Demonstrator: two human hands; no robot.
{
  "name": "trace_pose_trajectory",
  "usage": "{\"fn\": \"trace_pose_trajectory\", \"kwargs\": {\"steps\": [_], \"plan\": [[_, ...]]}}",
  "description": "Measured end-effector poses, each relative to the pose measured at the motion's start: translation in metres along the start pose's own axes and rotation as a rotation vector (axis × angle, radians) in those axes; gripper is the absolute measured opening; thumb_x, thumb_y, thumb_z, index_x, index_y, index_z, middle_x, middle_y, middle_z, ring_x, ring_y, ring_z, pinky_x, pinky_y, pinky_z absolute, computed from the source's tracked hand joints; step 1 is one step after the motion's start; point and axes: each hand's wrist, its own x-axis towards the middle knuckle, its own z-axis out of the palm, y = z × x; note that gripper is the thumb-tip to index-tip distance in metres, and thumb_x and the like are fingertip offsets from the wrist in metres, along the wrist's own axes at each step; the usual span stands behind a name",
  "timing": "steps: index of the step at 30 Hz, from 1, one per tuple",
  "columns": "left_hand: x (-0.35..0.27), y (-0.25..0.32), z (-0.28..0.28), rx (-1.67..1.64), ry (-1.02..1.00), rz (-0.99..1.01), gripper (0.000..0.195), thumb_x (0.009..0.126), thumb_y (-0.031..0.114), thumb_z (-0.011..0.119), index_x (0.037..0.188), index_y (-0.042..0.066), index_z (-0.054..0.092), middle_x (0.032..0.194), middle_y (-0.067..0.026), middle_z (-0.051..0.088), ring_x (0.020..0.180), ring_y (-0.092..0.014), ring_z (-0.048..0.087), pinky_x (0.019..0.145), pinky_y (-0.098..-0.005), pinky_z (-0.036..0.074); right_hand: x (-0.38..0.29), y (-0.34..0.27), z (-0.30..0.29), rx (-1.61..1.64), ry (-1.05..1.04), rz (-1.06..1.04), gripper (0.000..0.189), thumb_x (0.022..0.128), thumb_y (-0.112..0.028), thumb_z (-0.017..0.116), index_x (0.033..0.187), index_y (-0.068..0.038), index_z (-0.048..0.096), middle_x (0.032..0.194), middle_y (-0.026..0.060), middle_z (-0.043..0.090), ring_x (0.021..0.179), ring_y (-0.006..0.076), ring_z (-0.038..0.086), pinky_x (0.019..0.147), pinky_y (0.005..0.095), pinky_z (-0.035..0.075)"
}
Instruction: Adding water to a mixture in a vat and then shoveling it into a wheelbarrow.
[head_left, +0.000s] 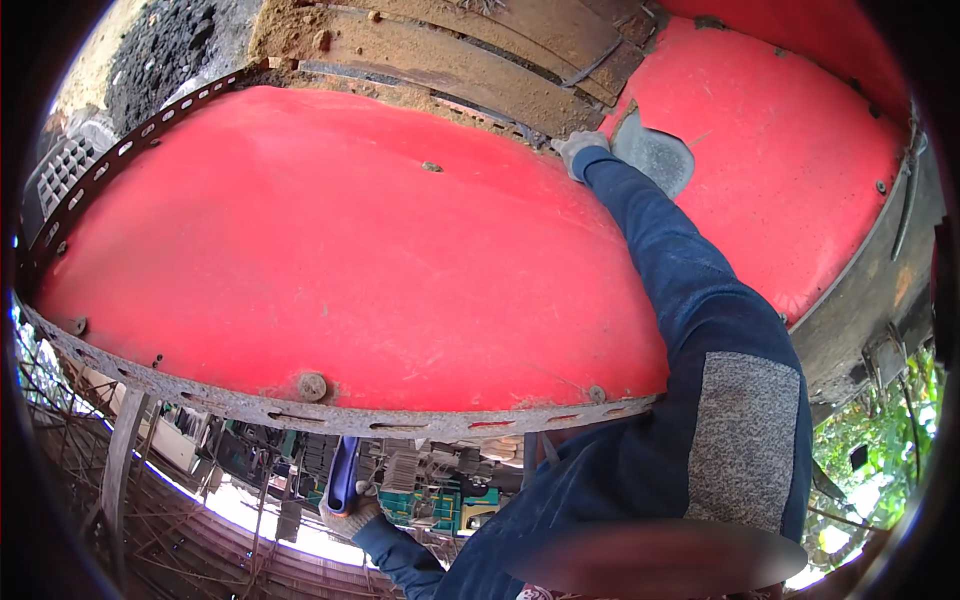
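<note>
My right hand (581, 150), in a light grey glove, reaches up to the edge of a large red bulging panel (375, 247), beside dirt-covered boards (420, 52). Its fingertips point left; whether they grip the edge is hard to tell. Just right of that wrist is a rounded grey patch (660, 157) set in the red surface. Low in the view, below the panel's slotted metal rim (420, 426), my left hand (351, 511), also gloved, is closed around a long blue trough-shaped object (343, 476) with a bit of orange at its lower end.
Bolt heads (312, 386) stand along the panel's lower edge. Dark gravel (161, 67) and a grey plastic crate (71, 169) lie at the upper left. A post (124, 457), thin poles and green-and-grey stacked items show beneath the rim. Leaves (877, 465) are at the lower right.
</note>
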Motion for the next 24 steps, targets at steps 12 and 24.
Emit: {"fn": "trace_pose_trajectory", "kwargs": {"steps": [12, 24], "plan": [[0.03, 0.001, -0.033, 0.211, -0.106, 0.266, 0.019, 0.078, 0.018, 0.052, 0.088, 0.003, 0.054, 0.08, -0.0111, 0.057, 0.058, -0.024, 0.056, 0.041, -0.0354, 0.05, 0.014, -0.002, 0.006, 0.015, -0.027, 0.024, 0.039, 0.088, -0.016, 0.047, 0.127, -0.02, 0.049, 0.12, 0.0107, 0.057, 0.108, 0.0283, 0.058, 0.083, 0.0415, 0.049], [0.028, 0.008, -0.021, -0.06, 0.01, 0.016, 0.022, 0.077, 0.021, 0.05, 0.086, 0.002, 0.054, 0.08, -0.012, 0.058, 0.054, -0.024, 0.056, 0.041, -0.0356, 0.049, 0.011, 0.027, -0.001, 0.467, 0.139, 0.148, 0.062, 0.077, -0.024, 0.062, 0.133, -0.017, 0.038, 0.121, 0.0181, 0.055, 0.11, 0.0318, 0.055, 0.091, 0.0422, 0.045]]}}
